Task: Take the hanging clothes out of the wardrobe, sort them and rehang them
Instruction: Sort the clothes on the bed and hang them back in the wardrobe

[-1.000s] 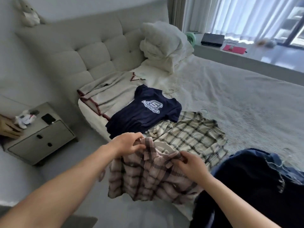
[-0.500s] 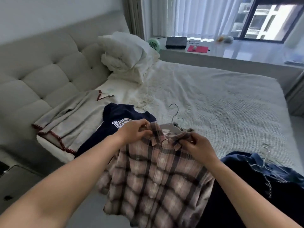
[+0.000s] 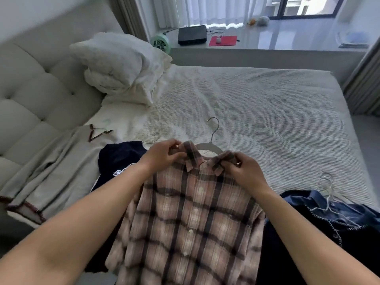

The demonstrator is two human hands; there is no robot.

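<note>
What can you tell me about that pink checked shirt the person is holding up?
The plaid shirt is pinkish-beige with dark crossing stripes, of thin woven-looking cloth, with a collar and a row of pale buttons down the front. It sits on a pale hanger whose wire hook pokes above the collar. The left hand and right hand each pinch a collar side, holding it over the bed's near edge, its body hanging down and partly covering the navy T-shirt.

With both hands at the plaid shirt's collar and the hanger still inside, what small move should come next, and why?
Probably lay the plaid shirt flat on the bed. The left hand and right hand each pinch a collar side, the hanger sits in the neck, and other garments already lie spread there, such as the navy T-shirt.
</note>
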